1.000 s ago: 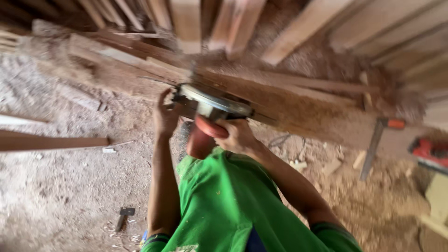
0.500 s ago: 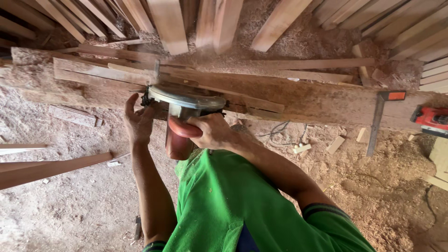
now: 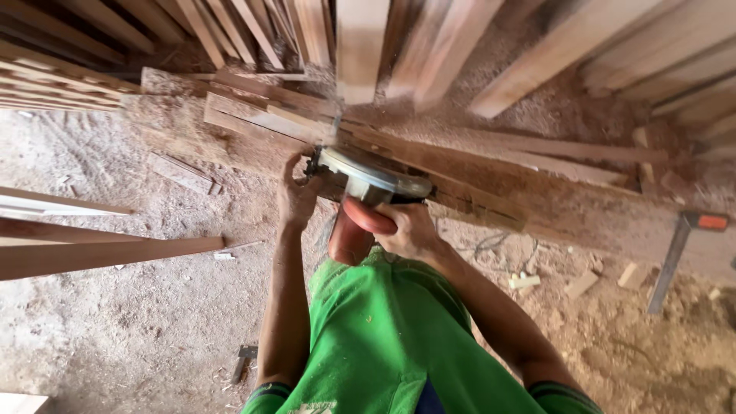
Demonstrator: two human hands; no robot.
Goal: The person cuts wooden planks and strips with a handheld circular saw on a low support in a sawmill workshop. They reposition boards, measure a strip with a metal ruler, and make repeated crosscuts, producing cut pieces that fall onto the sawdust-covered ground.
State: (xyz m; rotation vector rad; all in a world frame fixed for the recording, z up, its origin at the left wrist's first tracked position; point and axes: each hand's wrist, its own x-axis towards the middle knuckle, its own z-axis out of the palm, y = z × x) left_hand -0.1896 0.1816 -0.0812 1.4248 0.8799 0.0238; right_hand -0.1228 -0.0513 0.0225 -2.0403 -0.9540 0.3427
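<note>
Saw: a hand-held circular saw (image 3: 373,178) with a round metal guard and a red body sits at the centre of the frame, resting on the long wooden board (image 3: 491,201) that crosses the middle of the frame towards the right.
Right hand: the right hand (image 3: 405,228) is wrapped shut around the saw's red handle, just below the guard.
Left hand: the left hand (image 3: 296,196) lies left of the saw, fingers up against the board's near edge beside the guard; whether it grips the wood or only steadies it, I cannot tell.
What has changed: over the last second the saw and both hands sit further left and lower in the view, and the stack of timber above them fills more of the frame; the head appears to have come closer and turned, with the grip on the handle unchanged. I judge the cut along the board to be under way, not finished.
Board: it rests on other rough planks, with sawdust heaped thick over its right part.
Around: upright planks (image 3: 360,46) lean across the top of the frame; two long battens (image 3: 100,253) lie at the left edge; a clamp with an orange end (image 3: 686,249) stands at right; offcuts (image 3: 583,284) and a small dark tool (image 3: 244,359) lie on the dusty ground.
</note>
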